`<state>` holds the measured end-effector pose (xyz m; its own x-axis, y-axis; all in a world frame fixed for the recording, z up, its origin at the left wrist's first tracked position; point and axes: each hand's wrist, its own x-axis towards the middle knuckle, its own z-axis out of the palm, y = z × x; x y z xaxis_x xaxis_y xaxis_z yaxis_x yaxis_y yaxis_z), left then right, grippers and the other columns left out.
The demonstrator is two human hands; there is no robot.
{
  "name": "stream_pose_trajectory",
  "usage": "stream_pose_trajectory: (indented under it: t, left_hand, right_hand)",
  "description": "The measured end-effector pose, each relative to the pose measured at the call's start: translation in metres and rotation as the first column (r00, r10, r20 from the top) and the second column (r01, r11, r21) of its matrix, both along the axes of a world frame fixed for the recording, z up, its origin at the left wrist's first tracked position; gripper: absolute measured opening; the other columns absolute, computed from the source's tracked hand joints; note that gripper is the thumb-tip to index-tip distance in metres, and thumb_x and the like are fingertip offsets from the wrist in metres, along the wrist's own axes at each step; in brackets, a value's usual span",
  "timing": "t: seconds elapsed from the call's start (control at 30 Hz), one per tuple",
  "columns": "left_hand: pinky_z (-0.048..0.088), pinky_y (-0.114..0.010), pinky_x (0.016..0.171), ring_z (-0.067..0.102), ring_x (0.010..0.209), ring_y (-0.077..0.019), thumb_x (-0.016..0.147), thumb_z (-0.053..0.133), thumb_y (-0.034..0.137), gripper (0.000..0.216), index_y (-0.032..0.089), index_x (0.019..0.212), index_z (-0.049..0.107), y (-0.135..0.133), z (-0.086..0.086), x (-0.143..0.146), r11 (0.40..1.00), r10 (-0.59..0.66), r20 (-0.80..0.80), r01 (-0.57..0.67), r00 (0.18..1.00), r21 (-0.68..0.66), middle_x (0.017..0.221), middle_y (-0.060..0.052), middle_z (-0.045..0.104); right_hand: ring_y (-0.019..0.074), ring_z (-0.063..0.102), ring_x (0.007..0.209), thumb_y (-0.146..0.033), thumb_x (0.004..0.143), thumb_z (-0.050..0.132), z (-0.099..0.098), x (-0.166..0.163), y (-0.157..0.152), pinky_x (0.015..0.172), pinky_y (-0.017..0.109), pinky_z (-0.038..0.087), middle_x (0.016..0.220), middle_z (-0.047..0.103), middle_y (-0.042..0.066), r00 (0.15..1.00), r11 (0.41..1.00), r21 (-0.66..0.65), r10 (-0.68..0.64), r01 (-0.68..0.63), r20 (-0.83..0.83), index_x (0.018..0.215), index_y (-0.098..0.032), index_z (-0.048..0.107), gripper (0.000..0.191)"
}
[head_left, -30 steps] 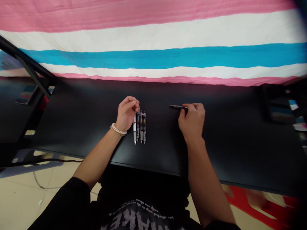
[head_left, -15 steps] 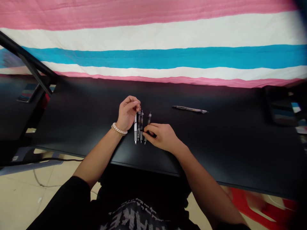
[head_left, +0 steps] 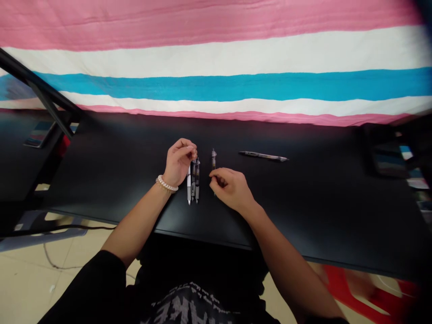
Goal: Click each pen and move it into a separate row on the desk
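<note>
Left grip (head_left: 178, 163) narrow, fingertips on top ends of three retractable pens (head_left: 193, 182), hold unclear | right grip (head_left: 231, 189) curled narrow over lone pen (head_left: 213, 159), hold unclear | second pen (head_left: 263, 156) lying on the bench (head_left: 320, 202), beyond right grip

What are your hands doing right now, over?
Left hand at the tops of three pens. Right hand over a lone pen. Another pen lying off to the right.

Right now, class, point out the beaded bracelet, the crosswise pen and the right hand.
beaded bracelet (head_left: 167, 184), head view, band's middle
crosswise pen (head_left: 263, 156), head view, barrel's middle
right hand (head_left: 231, 189), head view, back of hand
</note>
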<state>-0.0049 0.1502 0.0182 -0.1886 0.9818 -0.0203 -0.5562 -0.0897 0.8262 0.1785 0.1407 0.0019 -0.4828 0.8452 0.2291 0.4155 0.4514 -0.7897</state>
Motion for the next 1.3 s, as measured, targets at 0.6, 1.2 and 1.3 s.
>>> stream_pose_trajectory:
  t: [0.6, 1.2, 1.3]
  left_hand:
    - [0.06, -0.024, 0.065, 0.071, 0.072, -0.0124, 0.079, 0.079, 0.04, 0.035, 0.017, 0.104, 0.07, -0.003, 0.0, 0.003, 0.987, -0.148, -0.099, 0.14, 0.984, -0.082, 0.083, -0.002, 0.069]
    - [0.061, -0.033, 0.083, 0.074, 0.081, -0.015, 0.077, 0.081, 0.04, 0.03, 0.018, 0.095, 0.071, -0.003, -0.005, 0.024, 0.982, 0.179, 0.005, -0.178, 0.984, -0.058, 0.085, -0.002, 0.072]
    - [0.061, -0.033, 0.082, 0.074, 0.081, -0.0151, 0.078, 0.08, 0.04, 0.029, 0.018, 0.095, 0.07, -0.004, -0.005, 0.025, 0.977, 0.205, -0.003, -0.205, 0.979, -0.062, 0.085, -0.002, 0.073]
  right_hand:
    - [0.0087, 0.058, 0.055, -0.03, 0.094, 0.057, 0.0, -0.007, -0.007, 0.051, 0.023, 0.049, 0.078, 0.064, -0.001, 0.918, 0.95, -0.282, 0.012, -0.134, -0.396, 0.115, -0.022, 0.063, 0.023]
    - [0.0179, 0.074, 0.068, -0.03, 0.091, 0.066, -0.011, -0.018, -0.01, 0.068, 0.036, 0.066, 0.087, 0.079, 0.002, 0.887, 0.959, -0.095, -0.283, 0.267, -0.364, 0.107, -0.026, 0.077, 0.02]
    - [0.0184, 0.075, 0.07, -0.028, 0.092, 0.064, -0.009, -0.018, -0.01, 0.072, 0.038, 0.067, 0.092, 0.079, 0.002, 0.903, 0.954, 0.006, -0.28, 0.299, -0.326, 0.108, -0.028, 0.076, 0.02]
